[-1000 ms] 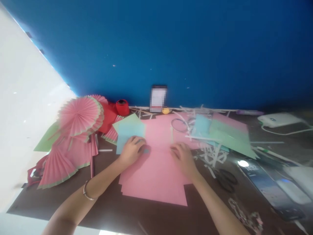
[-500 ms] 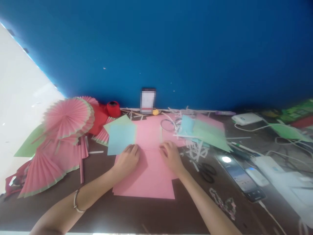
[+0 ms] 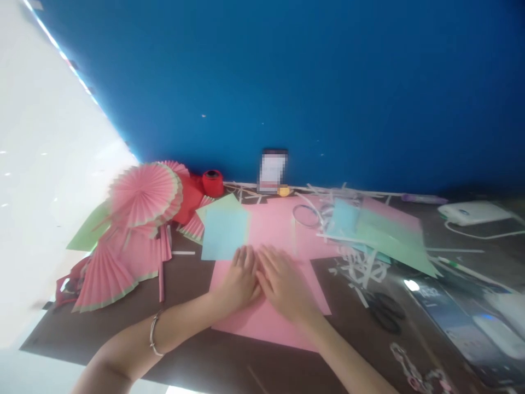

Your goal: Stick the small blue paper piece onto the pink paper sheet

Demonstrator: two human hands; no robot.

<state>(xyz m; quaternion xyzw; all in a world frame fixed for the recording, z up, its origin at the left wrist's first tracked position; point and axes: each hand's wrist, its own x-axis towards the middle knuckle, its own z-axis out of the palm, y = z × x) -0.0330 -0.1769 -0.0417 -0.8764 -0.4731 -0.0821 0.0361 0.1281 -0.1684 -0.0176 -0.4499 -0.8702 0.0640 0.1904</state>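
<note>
My left hand (image 3: 240,279) and right hand (image 3: 283,284) lie flat, fingers open, side by side on the pink paper (image 3: 266,306), gripping nothing.

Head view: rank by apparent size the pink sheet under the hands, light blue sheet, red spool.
1. pink sheet, largest, partly covered by both hands.
2. light blue sheet.
3. red spool, smallest, though farthest back.
</note>
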